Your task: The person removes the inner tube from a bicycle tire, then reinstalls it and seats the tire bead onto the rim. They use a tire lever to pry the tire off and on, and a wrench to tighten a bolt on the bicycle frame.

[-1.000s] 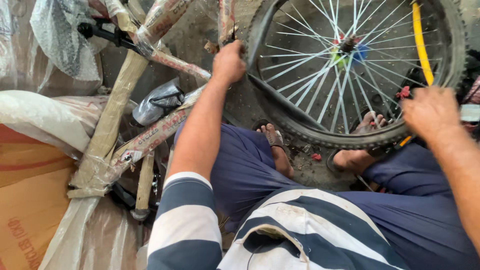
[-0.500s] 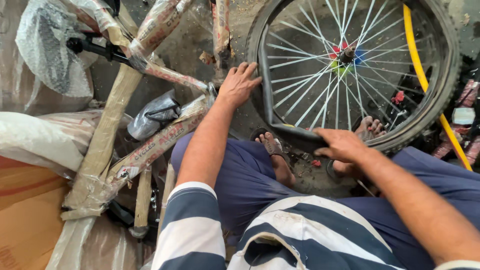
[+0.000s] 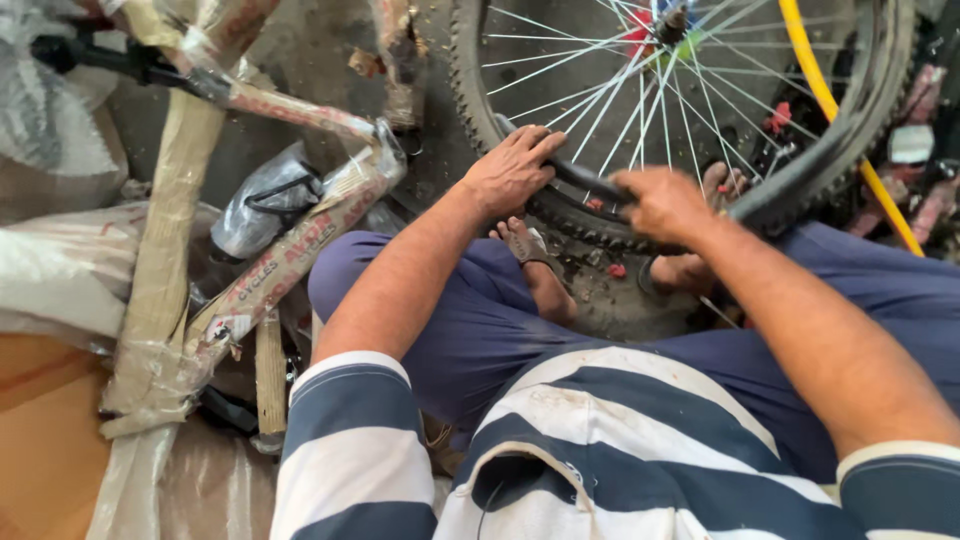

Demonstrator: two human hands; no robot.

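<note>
- Left hand [image 3: 512, 172] curls its fingers over the knobby black bicycle tyre [image 3: 590, 222] at the near rim, pinning it.
- Right hand [image 3: 663, 205] is clamped tight round the same tyre, just right of it.
- Spoked wheel [image 3: 640, 90] sits propped between sandalled feet [image 3: 527, 245], so it's steady.

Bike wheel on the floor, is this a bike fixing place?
Probably a bicycle assembly or repair shop. Both hands, left hand and right hand, press on the black knobby tyre of a spoked wheel, and a paper-wrapped bicycle frame lies beside it on a gritty concrete floor.
</note>
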